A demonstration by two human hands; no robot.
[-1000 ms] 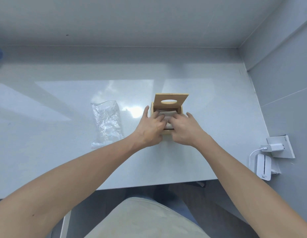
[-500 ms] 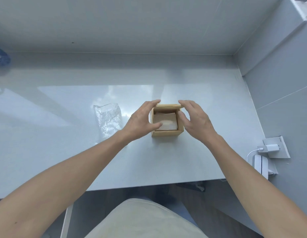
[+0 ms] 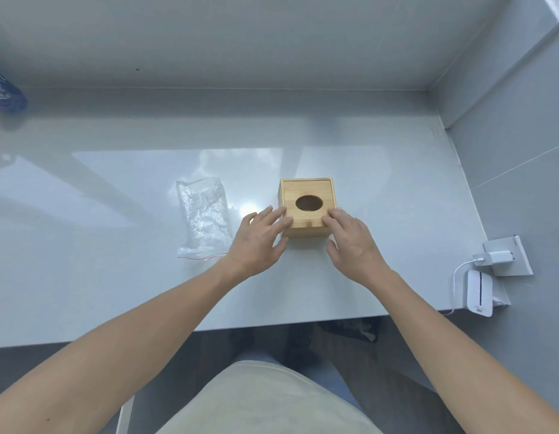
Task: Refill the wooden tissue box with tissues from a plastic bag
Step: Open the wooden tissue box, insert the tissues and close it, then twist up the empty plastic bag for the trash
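Note:
The wooden tissue box (image 3: pixel 307 192) stands on the white table (image 3: pixel 381 189), its lid down flat with an oval hole in the middle. The hole looks dark; no tissue shows through it. My left hand (image 3: pixel 260 239) rests at the box's near left corner, fingertips on the lid's edge. My right hand (image 3: pixel 353 242) mirrors it at the near right corner, fingers touching the lid. Neither hand grips anything. The clear plastic bag (image 3: pixel 203 217) lies flat and crumpled left of the box, apparently empty.
A white charger (image 3: pixel 494 257) sits in a wall socket at the right, with a white device (image 3: pixel 480 292) below it by the table's right edge. A blue object (image 3: pixel 4 92) lies at the far left. Walls close the back and right.
The lid, which stood upright over the open box with tissues visible, has been lowered and now lies shut. Both hands moved from the box's sides to its near corners.

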